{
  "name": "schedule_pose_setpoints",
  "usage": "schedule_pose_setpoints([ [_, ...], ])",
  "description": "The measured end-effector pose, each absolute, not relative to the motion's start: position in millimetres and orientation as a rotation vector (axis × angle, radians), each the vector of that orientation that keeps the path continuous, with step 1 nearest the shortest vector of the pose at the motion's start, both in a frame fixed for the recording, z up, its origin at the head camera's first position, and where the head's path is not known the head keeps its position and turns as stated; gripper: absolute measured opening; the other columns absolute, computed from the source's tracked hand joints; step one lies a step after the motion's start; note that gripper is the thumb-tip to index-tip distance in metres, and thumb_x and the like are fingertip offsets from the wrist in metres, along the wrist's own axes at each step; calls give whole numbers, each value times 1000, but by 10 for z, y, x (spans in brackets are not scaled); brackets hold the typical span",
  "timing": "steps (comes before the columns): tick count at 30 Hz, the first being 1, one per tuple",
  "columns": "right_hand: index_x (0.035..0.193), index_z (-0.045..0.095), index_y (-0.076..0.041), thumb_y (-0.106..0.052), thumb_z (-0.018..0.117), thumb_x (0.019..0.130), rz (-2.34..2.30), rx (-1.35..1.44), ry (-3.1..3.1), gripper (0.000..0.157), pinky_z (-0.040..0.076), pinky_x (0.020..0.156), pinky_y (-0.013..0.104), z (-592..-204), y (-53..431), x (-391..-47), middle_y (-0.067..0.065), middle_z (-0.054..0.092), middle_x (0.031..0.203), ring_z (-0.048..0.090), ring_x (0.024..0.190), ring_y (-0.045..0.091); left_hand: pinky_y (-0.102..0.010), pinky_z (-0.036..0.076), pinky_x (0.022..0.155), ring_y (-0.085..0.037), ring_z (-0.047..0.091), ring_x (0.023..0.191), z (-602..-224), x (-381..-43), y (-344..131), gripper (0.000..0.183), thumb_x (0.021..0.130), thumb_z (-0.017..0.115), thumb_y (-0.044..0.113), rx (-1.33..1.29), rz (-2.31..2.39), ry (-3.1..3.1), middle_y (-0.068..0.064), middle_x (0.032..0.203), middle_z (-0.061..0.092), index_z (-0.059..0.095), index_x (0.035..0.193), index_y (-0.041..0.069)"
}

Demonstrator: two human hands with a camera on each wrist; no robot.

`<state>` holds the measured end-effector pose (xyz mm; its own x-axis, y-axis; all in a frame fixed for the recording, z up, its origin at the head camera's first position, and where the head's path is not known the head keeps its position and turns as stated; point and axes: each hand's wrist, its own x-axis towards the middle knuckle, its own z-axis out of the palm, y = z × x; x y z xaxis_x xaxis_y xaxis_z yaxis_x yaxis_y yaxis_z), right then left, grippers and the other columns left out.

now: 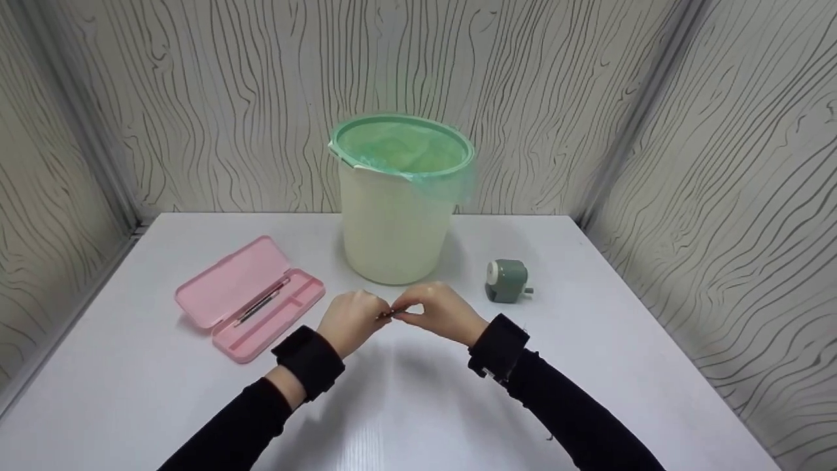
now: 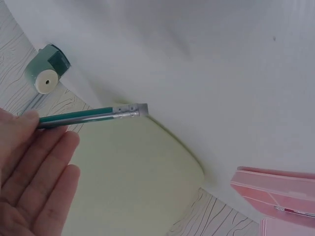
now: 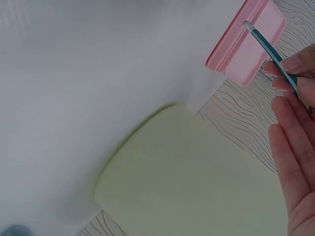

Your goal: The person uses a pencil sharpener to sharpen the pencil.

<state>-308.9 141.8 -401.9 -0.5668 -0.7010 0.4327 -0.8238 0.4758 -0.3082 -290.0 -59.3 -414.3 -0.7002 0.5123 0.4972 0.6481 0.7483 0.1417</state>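
Note:
Both hands meet over the table in front of the bin, at a slim green pencil (image 2: 78, 117) with a silver band and an eraser at one end. My left hand (image 1: 356, 319) pinches it between thumb and fingers. From the other side, my right hand (image 1: 443, 311) also pinches it. In the left wrist view, the eraser end juts out past the fingers, while the lower fingers (image 2: 54, 196) stay extended. The right wrist view shows the pencil (image 3: 268, 48) slanting down to fingers near its far end. Little of the pencil shows in the head view.
To the left lies an opened pink pencil case (image 1: 239, 281) with pencils (image 1: 258, 307) inside. A pale bin (image 1: 395, 229) with a green rim and liner stands at the back. A green crank pencil sharpener (image 1: 509, 281) stands right of the hands. Patterned walls (image 1: 261, 98) enclose the table.

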Motion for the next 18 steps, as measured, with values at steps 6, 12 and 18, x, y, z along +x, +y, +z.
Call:
schedule_pose_setpoints([
  [6,99,81,-8,-9,77,91,801,1282,-2435,9,60,79,27,-4056,1423,-3096,4,81,94,77,86,17,-37,58,63,-21,74,72,-4144,-2895,-608,5,85,82,13,-849,-508,-2575,-3,82,80,82,88,10],
  [12,97,80,-4,-6,76,91,1161,1134,-2446,8,63,82,30,-4137,1510,-3108,11,80,94,78,88,23,-37,60,69,-20,76,79,-4197,-2871,-661,14,84,84,15,-823,-626,-2511,-4,90,81,82,97,11],
  [18,99,80,-2,-8,77,90,1434,904,-2464,12,59,78,19,-4170,1623,-3107,17,80,96,76,83,8,-34,61,71,-19,77,80,-4292,-2852,-756,23,81,86,16,-779,-677,-2477,-6,94,82,82,102,9],
])
